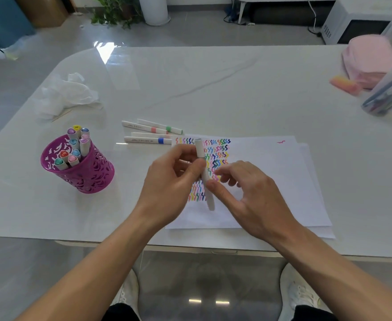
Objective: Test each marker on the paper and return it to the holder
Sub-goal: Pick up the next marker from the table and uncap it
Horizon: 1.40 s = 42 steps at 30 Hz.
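Marker (199, 148): left hand (174, 177) grips; right hand (248, 195) pinches

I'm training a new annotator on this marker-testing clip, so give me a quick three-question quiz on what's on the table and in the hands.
1. True or false: the purple holder stands to the right of the paper.
2. How many loose markers lie on the table by the paper's far left corner? A) two B) four C) seven
3. Fill in: the left hand grips a white ____ over the coloured squiggles.
Key: 1 false, it stands to the left; 2 B; 3 marker.
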Available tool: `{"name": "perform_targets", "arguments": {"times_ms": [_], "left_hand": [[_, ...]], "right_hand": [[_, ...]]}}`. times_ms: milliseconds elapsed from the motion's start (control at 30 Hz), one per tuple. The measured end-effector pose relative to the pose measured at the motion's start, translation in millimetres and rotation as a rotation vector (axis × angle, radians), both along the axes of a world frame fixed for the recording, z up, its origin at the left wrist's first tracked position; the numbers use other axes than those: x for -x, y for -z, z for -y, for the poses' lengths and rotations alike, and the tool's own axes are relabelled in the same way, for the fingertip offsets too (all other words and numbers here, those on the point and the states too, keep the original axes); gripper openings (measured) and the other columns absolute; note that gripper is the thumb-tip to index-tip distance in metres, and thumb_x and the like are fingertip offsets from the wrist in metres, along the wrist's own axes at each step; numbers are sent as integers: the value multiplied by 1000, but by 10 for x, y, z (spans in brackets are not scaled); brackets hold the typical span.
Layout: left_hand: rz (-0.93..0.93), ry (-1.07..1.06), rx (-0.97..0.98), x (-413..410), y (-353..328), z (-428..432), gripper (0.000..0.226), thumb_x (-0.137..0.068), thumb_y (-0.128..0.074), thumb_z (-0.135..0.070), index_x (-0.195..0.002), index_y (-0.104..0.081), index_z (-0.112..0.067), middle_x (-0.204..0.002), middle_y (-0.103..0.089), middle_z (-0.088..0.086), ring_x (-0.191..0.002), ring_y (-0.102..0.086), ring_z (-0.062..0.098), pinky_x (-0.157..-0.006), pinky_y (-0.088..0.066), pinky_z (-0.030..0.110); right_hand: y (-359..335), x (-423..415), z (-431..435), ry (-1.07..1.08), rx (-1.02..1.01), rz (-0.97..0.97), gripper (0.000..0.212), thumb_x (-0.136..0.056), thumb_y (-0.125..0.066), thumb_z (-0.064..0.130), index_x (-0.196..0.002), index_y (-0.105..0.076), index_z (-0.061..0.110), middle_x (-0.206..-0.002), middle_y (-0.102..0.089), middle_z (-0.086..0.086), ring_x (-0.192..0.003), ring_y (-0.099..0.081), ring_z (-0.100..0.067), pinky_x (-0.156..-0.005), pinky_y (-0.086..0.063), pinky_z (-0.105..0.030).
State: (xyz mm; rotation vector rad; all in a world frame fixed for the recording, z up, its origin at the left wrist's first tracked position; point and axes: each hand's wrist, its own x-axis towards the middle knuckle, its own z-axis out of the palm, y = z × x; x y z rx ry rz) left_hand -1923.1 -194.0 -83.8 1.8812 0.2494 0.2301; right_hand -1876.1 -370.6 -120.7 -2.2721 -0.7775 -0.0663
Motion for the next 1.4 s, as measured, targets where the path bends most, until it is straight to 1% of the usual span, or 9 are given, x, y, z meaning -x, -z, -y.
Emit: {"name": "perform_targets", "arguments": {"times_ms": [200,400,500,600,733,933,1133,1267,1400], "left_hand": [[-46,167,-128,45,62,33,9,-95,-67,-26,-102,-72,-24,-91,-71,-6,-89,-67,14,-82,-56,35],[-57,107,115,29,67,63,10,-92,-70,-9,-102,-69,-10,-93,-76,4,-90,-74,21,-84,-60,46],[-97,97,272,31,46,71,12,-94,-66,-4,-105,-66,-1,-95,-77,12,-90,-75,27,-84,-61,46],[-135,74,319,19,33,64,15,-95,-62,-4,-110,-61,1,-90,-77,14,-84,-75,31,-83,-61,47],[-130,81,222,15,47,18,14,-96,-63,-7,-109,-65,-7,-84,-77,10,-78,-75,28,-79,-62,42],[-167,120,47,39,112,10,7,-97,-62,-11,-100,-68,-11,-81,-76,3,-72,-74,21,-71,-61,30],[-199,197,-197,50,176,20,16,-100,-59,-24,-107,-72,-27,-82,-74,-9,-75,-71,6,-74,-58,20],[-175,254,-393,50,164,17,14,-100,-57,-31,-103,-71,-30,-80,-69,-16,-73,-67,1,-69,-52,17],[-126,277,-467,49,179,10,19,-100,-56,-31,-110,-73,-29,-83,-64,-18,-71,-65,2,-67,-50,18]], "right_hand": [[-75,-16,9,30,-161,-179,35,-96,-54,57,-114,-63,28,-93,-69,13,-89,-66,-8,-81,-53,-27],[-92,2,8,-70,-215,-297,28,-97,-62,48,-118,-62,30,-93,-76,12,-91,-72,-6,-85,-56,-32],[-98,-25,18,-86,-232,-292,26,-95,-70,39,-118,-63,29,-89,-75,11,-85,-72,-9,-79,-57,-33],[-75,-54,42,-102,-207,-239,22,-94,-75,30,-114,-66,27,-85,-72,11,-80,-69,-13,-74,-56,-31],[-35,-71,75,-84,-143,-153,19,-93,-75,23,-112,-72,26,-90,-70,16,-82,-66,-8,-72,-51,-20],[10,-75,115,-57,-10,34,19,-91,-75,18,-110,-74,19,-99,-73,8,-83,-66,-9,-75,-56,-30],[22,-70,123,-61,38,61,27,-91,-74,40,-112,-70,22,-98,-71,8,-78,-60,-8,-70,-57,-31],[69,-77,138,-52,116,145,32,-94,-66,47,-114,-73,24,-96,-70,9,-75,-44,2,-63,-46,-20],[85,-40,129,-59,183,200,45,-98,-45,55,-118,-74,28,-87,-67,12,-72,-59,-7,-56,-40,-20]]}}
